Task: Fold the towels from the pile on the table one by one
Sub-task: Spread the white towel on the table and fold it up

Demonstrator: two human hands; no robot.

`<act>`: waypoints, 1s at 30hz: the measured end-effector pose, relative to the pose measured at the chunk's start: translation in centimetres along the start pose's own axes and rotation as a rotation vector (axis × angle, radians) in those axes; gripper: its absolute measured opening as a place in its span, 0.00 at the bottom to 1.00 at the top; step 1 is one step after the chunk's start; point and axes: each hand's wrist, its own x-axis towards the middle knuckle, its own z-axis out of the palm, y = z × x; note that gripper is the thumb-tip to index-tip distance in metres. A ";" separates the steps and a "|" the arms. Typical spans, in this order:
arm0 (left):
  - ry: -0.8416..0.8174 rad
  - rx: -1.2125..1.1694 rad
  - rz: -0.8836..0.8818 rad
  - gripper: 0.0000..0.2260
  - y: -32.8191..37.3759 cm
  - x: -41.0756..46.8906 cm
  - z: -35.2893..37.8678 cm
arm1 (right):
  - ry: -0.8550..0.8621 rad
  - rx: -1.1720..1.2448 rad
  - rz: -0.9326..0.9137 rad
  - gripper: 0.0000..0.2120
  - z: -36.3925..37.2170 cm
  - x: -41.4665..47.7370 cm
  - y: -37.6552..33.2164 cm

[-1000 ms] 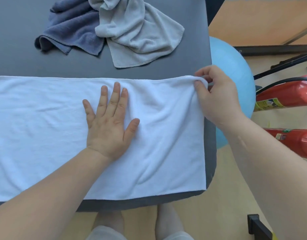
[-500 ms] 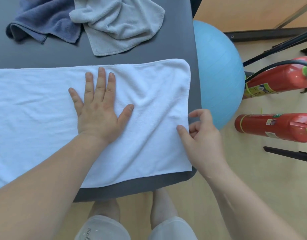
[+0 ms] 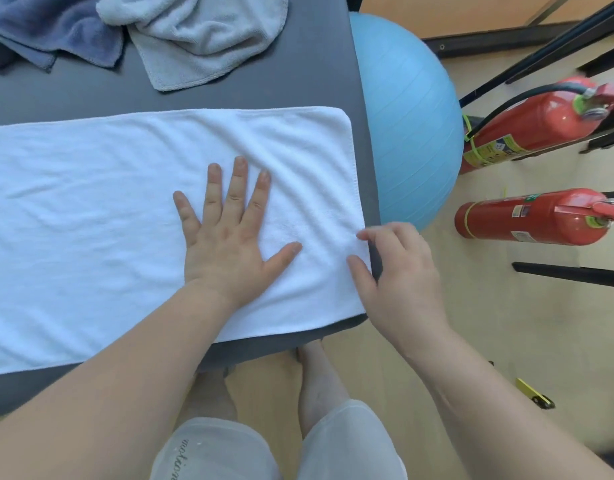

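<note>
Seen from the head camera, the white towel (image 3: pixel 108 220) is lying spread flat along the near part of the dark tabletop (image 3: pixel 298 88). Its long side is running left to right and its left end is going out of the picture. The left hand (image 3: pixel 229 237) is pressing on it palm down, fingers straight and a little spread, holding nothing. The right hand (image 3: pixel 399 271) is resting half curled at the short right edge, with thumb and forefinger touching the cloth. I cannot tell if they are already pinching the hem.

The towel is looking soft, thin and light, with small wrinkles around the flat hand. I am judging that it will bend anywhere and slide easily on the smooth tabletop, so one hand pinning it is useful. The good places to take hold of it are the two right corners or the hem between them; a grip in the middle will only be bunching it.

The right hem is lying just beside the right edge of the tabletop, and the near hem is close to the near edge, so a careless pull is risking a slip to the floor. To the left, the towel itself is offering a long flat surface for carrying the end over. Farther back, well apart, the grey towel (image 3: pixel 201 32) and the dark blue towel (image 3: pixel 49 32) are waiting in a loose pile. On the floor at the right, a blue ball (image 3: pixel 409 126) is sitting just beside the tabletop.
</note>
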 end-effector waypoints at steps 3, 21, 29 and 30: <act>0.011 0.002 0.008 0.44 0.1 0.1 0.1 | 0.038 -0.086 -0.209 0.24 1.6 2.1 -2.6; 0.032 -0.042 -0.197 0.45 -13.4 -2.7 -0.5 | -0.007 -0.456 -0.081 0.40 6.4 9.5 -9.9; 0.076 -0.095 -0.346 0.45 -25.0 -4.5 -0.5 | -0.175 -0.549 -0.420 0.34 15.2 6.6 -19.2; 0.077 -0.093 -0.337 0.45 -26.6 -4.9 -0.4 | -0.169 -0.559 -0.402 0.34 15.3 6.7 -19.1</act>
